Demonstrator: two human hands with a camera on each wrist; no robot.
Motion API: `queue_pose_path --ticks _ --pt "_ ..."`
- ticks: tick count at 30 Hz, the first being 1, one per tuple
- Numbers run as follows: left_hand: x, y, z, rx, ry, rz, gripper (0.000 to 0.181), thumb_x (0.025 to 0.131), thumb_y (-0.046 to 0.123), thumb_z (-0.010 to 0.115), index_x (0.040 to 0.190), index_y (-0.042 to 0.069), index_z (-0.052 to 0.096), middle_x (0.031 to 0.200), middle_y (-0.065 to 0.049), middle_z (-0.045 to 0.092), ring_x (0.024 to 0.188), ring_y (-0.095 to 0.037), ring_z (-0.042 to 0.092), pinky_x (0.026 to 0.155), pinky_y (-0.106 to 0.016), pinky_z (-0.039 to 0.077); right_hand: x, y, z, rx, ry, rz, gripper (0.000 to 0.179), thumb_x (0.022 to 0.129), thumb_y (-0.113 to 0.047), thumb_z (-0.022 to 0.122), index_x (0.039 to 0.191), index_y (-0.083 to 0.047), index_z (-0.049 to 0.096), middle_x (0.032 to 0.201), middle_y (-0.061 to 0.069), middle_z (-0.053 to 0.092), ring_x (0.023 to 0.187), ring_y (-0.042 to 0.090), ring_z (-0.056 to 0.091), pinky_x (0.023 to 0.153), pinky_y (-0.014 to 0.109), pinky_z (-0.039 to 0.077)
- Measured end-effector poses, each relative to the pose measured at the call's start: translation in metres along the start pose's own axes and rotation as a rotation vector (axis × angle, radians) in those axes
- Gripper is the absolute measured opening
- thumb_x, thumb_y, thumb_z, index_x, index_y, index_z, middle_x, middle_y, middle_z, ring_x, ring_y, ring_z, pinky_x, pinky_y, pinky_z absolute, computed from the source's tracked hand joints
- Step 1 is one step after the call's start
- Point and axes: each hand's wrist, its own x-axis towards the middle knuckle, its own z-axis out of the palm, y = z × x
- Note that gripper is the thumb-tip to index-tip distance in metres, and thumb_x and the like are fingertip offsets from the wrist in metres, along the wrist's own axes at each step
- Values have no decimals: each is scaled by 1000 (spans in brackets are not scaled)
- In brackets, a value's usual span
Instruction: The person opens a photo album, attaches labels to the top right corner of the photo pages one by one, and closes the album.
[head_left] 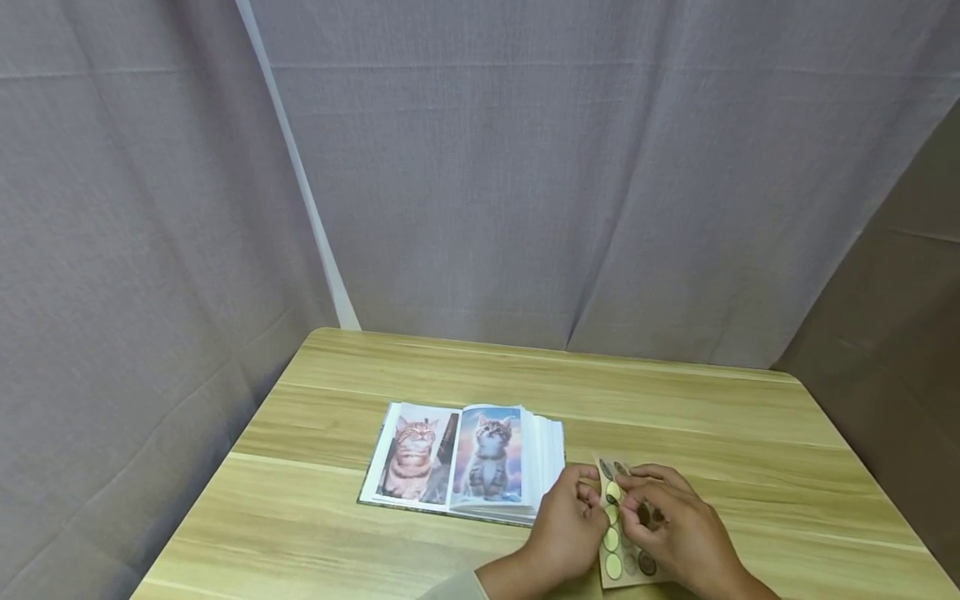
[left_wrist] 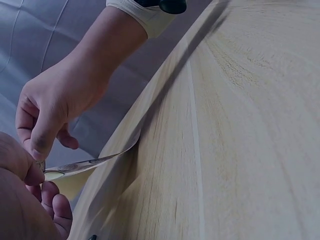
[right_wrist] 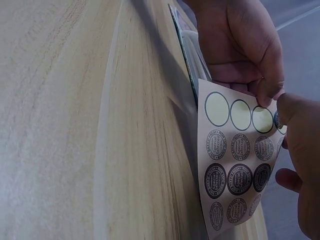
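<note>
My left hand (head_left: 566,525) grips the left edge of a sticker sheet (right_wrist: 204,135), thumb on the face and fingers behind. Round brown stickers (right_wrist: 240,179) printed with "Special" lie in rows on it. Along the row by the left thumb, several spots (head_left: 613,567) are bare yellowish backing. My right hand (head_left: 682,525) pinches a small dark round sticker (head_left: 611,499) at that same row, its thumb and forefinger close to the left thumb. In the left wrist view the sheet (left_wrist: 80,167) shows edge-on, bowed, its far end bent near the table edge.
Left of the hands, an open photo album (head_left: 457,507) lies on the wooden table (head_left: 315,542), showing two cat pictures (head_left: 491,458). Its right side comes close to my left hand. Grey curtains (head_left: 465,200) hang behind the table and at its sides.
</note>
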Motion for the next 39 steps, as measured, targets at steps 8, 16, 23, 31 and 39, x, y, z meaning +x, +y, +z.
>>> queue_pose_path --ticks 8,16,23,31,39 --pt "2 -2 0 -27 47 2 35 84 -12 62 108 12 53 85 10 54 69 2 51 61 -17 46 -1 0 0 38 -24 63 44 73 2 82 79 -34 57 111 -5 73 109 14 58 63 14 45" --pt "3 -3 0 24 99 11 25 85 -12 66 94 11 60 84 11 57 68 3 53 63 -17 49 -1 1 1 26 -18 111 43 74 2 82 78 -33 57 109 -5 72 90 4 59 60 14 45" --pt "3 -3 0 32 103 -23 26 84 -14 64 90 11 65 84 11 59 67 3 55 62 -18 50 -5 3 5 16 -15 137 40 77 4 83 80 -29 59 111 -4 70 82 2 59 62 13 45" --pt "3 -5 0 74 123 -14 25 83 -13 65 92 11 68 87 10 60 67 3 54 62 -18 49 -9 5 8 11 -69 229 35 84 -1 82 83 -29 59 113 -4 69 74 -3 54 59 18 46" --pt "2 -5 -1 83 115 -45 26 83 -13 64 95 10 69 83 8 59 65 3 54 59 -18 47 -11 6 8 -29 -137 275 13 98 -16 71 92 -25 65 121 2 65 89 6 59 63 25 50"
